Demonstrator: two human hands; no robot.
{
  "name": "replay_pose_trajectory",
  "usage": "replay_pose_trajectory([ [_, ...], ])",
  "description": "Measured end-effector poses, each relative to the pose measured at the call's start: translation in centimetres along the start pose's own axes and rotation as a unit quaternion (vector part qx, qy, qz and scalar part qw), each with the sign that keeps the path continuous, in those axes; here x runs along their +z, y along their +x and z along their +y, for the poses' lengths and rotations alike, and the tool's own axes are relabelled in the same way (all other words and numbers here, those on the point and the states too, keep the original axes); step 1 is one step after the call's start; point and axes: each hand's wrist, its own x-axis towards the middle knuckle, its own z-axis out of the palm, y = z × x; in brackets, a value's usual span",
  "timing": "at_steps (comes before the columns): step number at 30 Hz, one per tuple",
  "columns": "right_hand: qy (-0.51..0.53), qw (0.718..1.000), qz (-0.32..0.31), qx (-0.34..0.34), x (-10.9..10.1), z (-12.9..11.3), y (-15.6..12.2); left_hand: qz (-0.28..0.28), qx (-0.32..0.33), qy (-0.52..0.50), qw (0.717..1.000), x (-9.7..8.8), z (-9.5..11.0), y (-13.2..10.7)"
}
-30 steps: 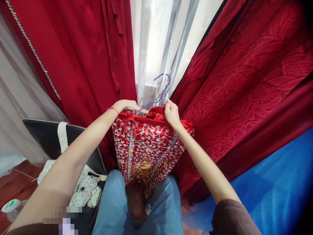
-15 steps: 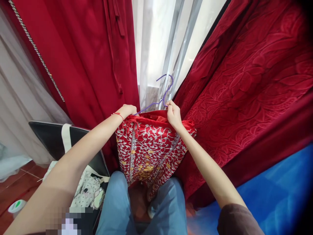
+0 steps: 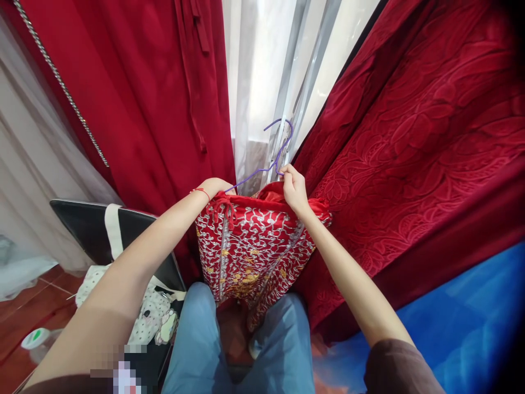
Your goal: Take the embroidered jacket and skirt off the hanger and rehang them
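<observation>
One head-worn camera is looking forward and down, closely framing the left hand [image 3: 222, 186] and right hand [image 3: 294, 187] mid-frame.

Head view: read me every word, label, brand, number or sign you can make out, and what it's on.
No text can be read anywhere.
Green mark on the round white lid at lower left: too small and blurred to read.
Red cloth garment with silver and gold embroidery: pattern only, no lettering visible.

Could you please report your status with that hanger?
Right hand gripping purple hanger; left hand at top of red garment, fingers partly hidden. Garment covering hanger's lower part.
</observation>
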Motion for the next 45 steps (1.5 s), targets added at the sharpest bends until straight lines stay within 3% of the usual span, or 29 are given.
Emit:
replay_pose_trajectory([
  [3,0.004,1.0,0.001,-0.003,-0.2,0.0,0.0,0.015,0.015,-0.011,1.0,0.6,0.5,-0.1],
  [4,0.005,1.0,0.001,-0.004,-0.3,0.1,0.0,0.038,0.029,-0.009,0.999,0.7,0.6,-0.2],
  [6,0.006,1.0,0.001,-0.005,-0.3,0.1,-0.1,0.136,0.063,0.017,0.989,0.7,0.8,-0.3],
  [10,-0.001,1.0,0.0,0.001,-0.1,0.2,0.0,0.395,0.152,0.011,0.906,-0.1,1.2,-0.4],
  [12,-0.007,1.0,0.0,0.009,0.0,0.2,0.0,0.457,0.226,-0.062,0.858,-0.5,1.9,-0.4],
  [14,-0.01,1.0,0.001,0.013,0.1,0.2,0.0,0.457,0.299,-0.118,0.829,-0.4,3.0,-0.5],
  [15,-0.01,1.0,0.001,0.011,0.2,0.2,0.0,0.435,0.328,-0.132,0.828,-0.3,3.6,-0.5],
  [17,-0.008,1.0,0.001,0.005,0.1,0.2,0.0,0.371,0.347,-0.137,0.85,0.2,4.8,-0.5],
  [19,-0.005,1.0,0.001,0.0,0.1,0.2,0.0,0.315,0.324,-0.136,0.882,0.7,5.7,-0.4],
  [21,-0.006,1.0,0.003,0.001,0.0,0.2,-0.1,0.299,0.285,-0.125,0.902,1.0,6.2,-0.4],
  [26,-0.009,1.0,0.001,0.01,0.0,0.2,-0.1,0.373,0.141,0.011,0.917,1.2,5.9,-1.0],
  [31,-0.001,1.0,0.007,-0.002,0.2,0.1,-0.2,0.421,-0.007,0.156,0.893,1.8,4.6,-1.5],
  [34,0.002,1.0,0.007,-0.008,0.2,0.1,-0.2,0.449,-0.013,0.2,0.871,1.9,4.1,-1.7],
  [39,0.0,1.0,0.002,-0.007,0.0,0.0,-0.2,0.492,0.064,0.239,0.835,2.1,3.5,-1.9],
  [45,-0.05,0.999,0.001,0.021,-0.2,-0.3,-0.6,0.467,0.037,0.211,0.858,3.0,3.1,-1.6],
])
